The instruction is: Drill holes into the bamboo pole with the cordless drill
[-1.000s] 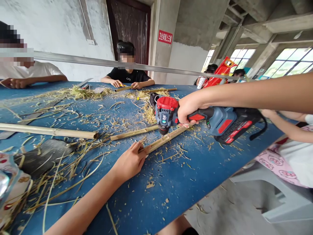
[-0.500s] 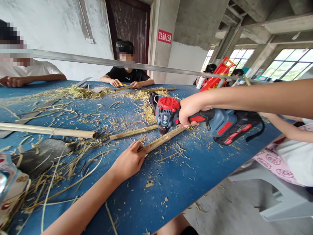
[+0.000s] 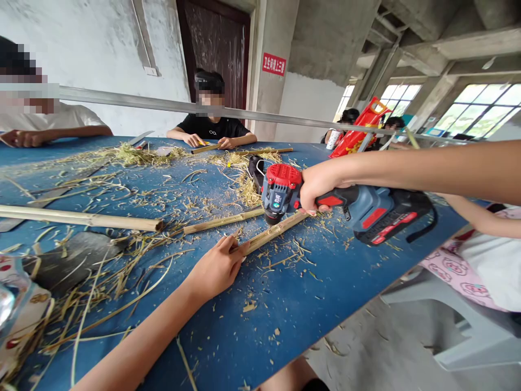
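My right hand (image 3: 319, 184) is wrapped round the handle of a blue and red cordless drill (image 3: 280, 193). The drill points down, its chuck against or just over a split bamboo strip (image 3: 280, 231) on the blue table (image 3: 301, 304). The bit itself is hidden. With its fingers closed on the near end of that strip, my left hand (image 3: 217, 266) presses it to the tabletop. Just behind lies another bamboo piece (image 3: 223, 220), partly covered by the drill. To the left rests a thicker bamboo pole (image 3: 81, 217).
Shavings (image 3: 134, 157) are strewn over the table. A dark stone-like slab (image 3: 73, 260) and a patterned bag (image 3: 20, 320) lie at left. Across the table a person in black (image 3: 211, 127) holds a bamboo piece. Another person sits far left; a grey stool (image 3: 468, 326) stands right.
The drill and my right hand have shifted very slightly, with the chuck still at the strip. My left hand keeps its place. The view has tilted a little.
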Action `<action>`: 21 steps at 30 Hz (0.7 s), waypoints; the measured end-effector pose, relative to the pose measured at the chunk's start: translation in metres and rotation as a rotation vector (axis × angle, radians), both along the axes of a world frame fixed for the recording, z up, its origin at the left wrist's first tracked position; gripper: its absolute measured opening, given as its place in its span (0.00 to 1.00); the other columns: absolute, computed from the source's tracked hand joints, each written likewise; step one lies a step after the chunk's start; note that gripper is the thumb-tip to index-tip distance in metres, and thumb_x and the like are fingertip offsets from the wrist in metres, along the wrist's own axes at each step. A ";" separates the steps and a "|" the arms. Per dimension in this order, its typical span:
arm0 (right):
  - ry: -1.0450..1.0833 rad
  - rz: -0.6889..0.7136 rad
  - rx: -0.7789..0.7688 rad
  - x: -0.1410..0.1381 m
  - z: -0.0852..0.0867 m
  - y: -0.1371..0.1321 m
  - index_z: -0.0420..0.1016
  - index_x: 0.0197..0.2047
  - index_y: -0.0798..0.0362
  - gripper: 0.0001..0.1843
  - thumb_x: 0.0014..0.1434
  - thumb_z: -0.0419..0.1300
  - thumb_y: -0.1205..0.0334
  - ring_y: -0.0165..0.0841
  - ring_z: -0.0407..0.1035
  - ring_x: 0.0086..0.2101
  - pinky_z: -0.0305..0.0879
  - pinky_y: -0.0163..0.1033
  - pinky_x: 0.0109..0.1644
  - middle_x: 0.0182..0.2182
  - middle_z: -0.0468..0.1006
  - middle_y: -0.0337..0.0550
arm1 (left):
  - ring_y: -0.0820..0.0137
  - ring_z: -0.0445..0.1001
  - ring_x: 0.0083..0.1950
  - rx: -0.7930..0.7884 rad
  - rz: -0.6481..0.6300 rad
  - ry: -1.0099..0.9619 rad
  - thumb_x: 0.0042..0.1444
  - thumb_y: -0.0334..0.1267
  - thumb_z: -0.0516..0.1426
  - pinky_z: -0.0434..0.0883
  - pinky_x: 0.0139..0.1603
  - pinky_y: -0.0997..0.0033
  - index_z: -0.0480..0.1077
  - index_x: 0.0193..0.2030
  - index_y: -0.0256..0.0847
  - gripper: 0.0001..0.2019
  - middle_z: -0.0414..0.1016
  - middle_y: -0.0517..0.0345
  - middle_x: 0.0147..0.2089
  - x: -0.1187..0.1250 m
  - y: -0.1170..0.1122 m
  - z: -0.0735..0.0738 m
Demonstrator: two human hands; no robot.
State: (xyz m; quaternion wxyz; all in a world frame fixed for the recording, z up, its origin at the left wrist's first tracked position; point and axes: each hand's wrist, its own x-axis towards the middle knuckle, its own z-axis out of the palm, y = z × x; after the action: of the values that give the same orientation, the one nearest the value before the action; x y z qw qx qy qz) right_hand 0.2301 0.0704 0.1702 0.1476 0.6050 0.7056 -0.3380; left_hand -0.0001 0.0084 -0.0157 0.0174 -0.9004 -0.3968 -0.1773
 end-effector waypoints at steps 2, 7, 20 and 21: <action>-0.017 0.000 0.005 0.000 0.000 0.000 0.66 0.17 0.56 0.07 0.38 0.62 0.70 0.25 0.59 0.15 0.56 0.34 0.20 0.12 0.64 0.37 | 0.69 0.63 0.37 0.004 -0.002 -0.006 0.59 0.34 0.43 0.67 0.40 0.66 0.62 0.56 0.37 0.19 0.61 0.50 0.37 0.000 0.000 -0.001; -0.002 -0.012 -0.019 -0.002 0.003 0.002 0.67 0.18 0.60 0.06 0.38 0.61 0.72 0.22 0.59 0.15 0.55 0.32 0.21 0.13 0.65 0.37 | 0.70 0.63 0.36 0.017 0.003 -0.013 0.59 0.34 0.43 0.67 0.39 0.68 0.63 0.55 0.39 0.19 0.61 0.51 0.36 0.001 -0.001 0.001; 0.194 -0.049 -0.084 0.012 -0.024 -0.007 0.67 0.18 0.58 0.03 0.33 0.58 0.72 0.27 0.62 0.16 0.59 0.33 0.19 0.17 0.70 0.42 | 0.69 0.64 0.39 0.009 0.018 0.007 0.59 0.34 0.44 0.68 0.41 0.67 0.60 0.57 0.42 0.19 0.62 0.51 0.38 0.000 -0.003 0.000; 0.226 -0.061 -0.099 0.015 -0.026 -0.009 0.67 0.19 0.58 0.03 0.33 0.57 0.72 0.27 0.63 0.17 0.60 0.33 0.19 0.20 0.72 0.43 | 0.68 0.64 0.39 0.019 0.031 0.028 0.59 0.34 0.44 0.68 0.41 0.67 0.59 0.58 0.43 0.20 0.63 0.51 0.38 0.000 -0.003 0.001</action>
State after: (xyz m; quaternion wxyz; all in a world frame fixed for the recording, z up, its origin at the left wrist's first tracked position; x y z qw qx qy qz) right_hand 0.2446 0.0616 0.1443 0.0865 0.5762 0.6816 -0.4427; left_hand 0.0000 0.0051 -0.0151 0.0343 -0.8964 -0.4086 -0.1683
